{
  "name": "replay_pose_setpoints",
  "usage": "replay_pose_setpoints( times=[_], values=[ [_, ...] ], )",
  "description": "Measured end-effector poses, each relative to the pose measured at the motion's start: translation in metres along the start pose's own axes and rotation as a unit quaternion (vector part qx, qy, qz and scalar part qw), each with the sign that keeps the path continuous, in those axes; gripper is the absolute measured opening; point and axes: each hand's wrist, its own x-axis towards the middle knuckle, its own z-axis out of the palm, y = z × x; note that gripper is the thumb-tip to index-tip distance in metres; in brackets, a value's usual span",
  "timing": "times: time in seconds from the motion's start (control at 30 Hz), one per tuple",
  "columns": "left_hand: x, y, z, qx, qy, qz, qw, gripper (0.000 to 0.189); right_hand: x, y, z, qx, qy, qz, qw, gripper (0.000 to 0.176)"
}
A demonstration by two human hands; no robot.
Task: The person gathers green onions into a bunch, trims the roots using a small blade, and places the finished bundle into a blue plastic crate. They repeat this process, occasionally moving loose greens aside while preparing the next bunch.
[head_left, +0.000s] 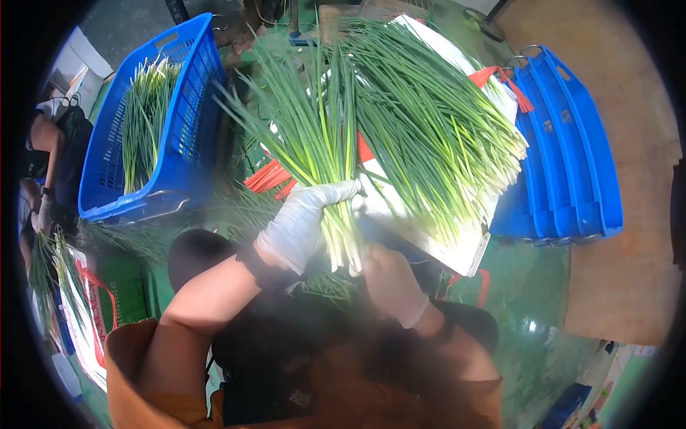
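My left hand [304, 218], in a white glove, is closed around a bunch of green onions [321, 143], whose leaves fan upward and white ends point down. Beside those white ends, my right hand [391, 281], also gloved, is closed with its fingers at the roots; whether it grips any of them is too blurred to tell. A big pile of green onions [436, 121] lies on a white board [464, 259] just beyond my hands. Red ties [269, 176] lie left of the bunch, and another red tie [507, 84] is at the board's upper right.
A blue crate [153, 189] at the left holds more green onions. Nested blue crates [582, 157] stand at the right. At the far left edge, a co-worker's arm [48, 154] reaches down near another board [86, 322] with onions.
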Motion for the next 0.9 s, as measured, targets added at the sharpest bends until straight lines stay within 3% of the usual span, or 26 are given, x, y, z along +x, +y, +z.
replay_pose_setpoints(
  times=[0.03, 0.1, 0.2, 0.23, 0.27, 0.33, 0.37, 0.43, 0.47, 0.53, 0.6, 0.67, 0.7, 0.77, 0.9],
  values=[
    [0.0, -0.002, -0.002, 0.001, -0.002, -0.002, 1.0, 0.016, 0.001, 0.003, -0.003, 0.0, 0.003, 0.002, 1.0, 0.014],
    [0.0, -0.004, -0.007, 0.059, -0.051, -0.01, 0.997, 0.015, 0.008, 0.01, -0.015, -0.029, -0.156, -0.176, 0.972, 0.016],
    [-0.007, -0.007, 0.0, 0.055, -0.049, -0.033, 0.997, 0.015, 0.011, 0.013, -0.025, -0.074, -0.235, -0.238, 0.94, 0.02],
    [-0.008, -0.008, 0.0, 0.061, -0.052, -0.023, 0.997, 0.016, 0.008, 0.008, -0.029, 0.056, -0.279, -0.078, 0.956, 0.02],
    [-0.008, -0.008, 0.0, 0.06, -0.051, -0.024, 0.997, 0.016, 0.006, 0.002, -0.031, 0.056, -0.279, -0.077, 0.956, 0.02],
    [-0.007, -0.009, -0.001, 0.061, -0.042, -0.036, 0.997, 0.015, 0.006, -0.008, -0.032, -0.244, -0.277, -0.216, 0.904, 0.022],
    [-0.007, -0.011, -0.002, 0.061, -0.042, -0.036, 0.997, 0.015, 0.006, -0.008, -0.031, -0.243, -0.278, -0.216, 0.904, 0.022],
    [-0.004, -0.012, -0.004, 0.08, -0.04, -0.019, 0.996, 0.014, 0.008, -0.006, -0.028, -0.212, -0.3, -0.079, 0.927, 0.025],
    [-0.004, -0.009, -0.002, 0.081, -0.04, -0.021, 0.996, 0.014, 0.006, -0.002, -0.027, -0.21, -0.299, -0.078, 0.928, 0.025],
    [-0.003, 0.002, 0.002, 0.006, -0.063, -0.003, 0.998, 0.016, 0.0, 0.006, -0.025, 0.025, -0.152, -0.068, 0.986, 0.025],
    [-0.002, 0.005, -0.001, 0.013, -0.061, 0.002, 0.998, 0.017, -0.001, -0.002, -0.029, 0.042, -0.121, -0.079, 0.989, 0.024],
    [-0.001, 0.005, -0.001, 0.017, -0.068, 0.003, 0.998, 0.018, 0.002, -0.004, -0.031, 0.164, -0.099, -0.092, 0.977, 0.019],
    [0.001, 0.004, -0.002, 0.007, -0.051, -0.005, 0.999, 0.016, 0.003, -0.001, -0.031, 0.163, -0.098, -0.091, 0.978, 0.019],
    [0.001, 0.001, -0.003, 0.019, -0.061, -0.007, 0.998, 0.016, 0.006, 0.005, -0.031, 0.06, -0.108, -0.194, 0.973, 0.012],
    [-0.002, -0.006, -0.003, 0.065, -0.067, -0.013, 0.996, 0.017, 0.009, 0.004, -0.033, -0.046, -0.201, -0.194, 0.959, 0.007]
  ],
)
